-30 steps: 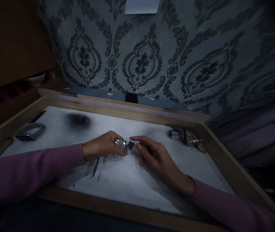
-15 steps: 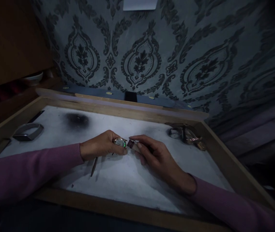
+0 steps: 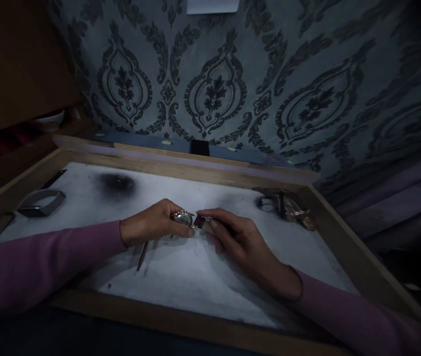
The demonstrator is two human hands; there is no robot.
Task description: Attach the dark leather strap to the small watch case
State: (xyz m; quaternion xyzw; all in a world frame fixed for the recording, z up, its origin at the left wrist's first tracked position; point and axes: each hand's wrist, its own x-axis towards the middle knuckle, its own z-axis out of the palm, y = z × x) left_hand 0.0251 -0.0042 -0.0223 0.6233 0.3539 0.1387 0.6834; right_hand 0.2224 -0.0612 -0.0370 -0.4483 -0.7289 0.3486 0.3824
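My left hand point(image 3: 158, 218) is closed on a round wristwatch point(image 3: 183, 218) with a shiny metal case, its face turned up. From under this hand a thin dark rod point(image 3: 143, 256) sticks out towards me; I cannot tell whether it is held. My right hand point(image 3: 239, 238) pinches a dark brown watch strap point(image 3: 200, 221), with a small shiny metal bit at its top edge. The strap's end is very close to the watch's side; whether they touch is not clear.
Both hands are over the white floor of a shallow wooden tray point(image 3: 210, 316). A grey-banded watch point(image 3: 42, 203) lies at its left. Several watches point(image 3: 288, 206) are heaped at the right. A patterned wall point(image 3: 214, 94) rises behind.
Both hands keep almost the same place and grip. The watch face has tilted slightly, and its green glint has faded.
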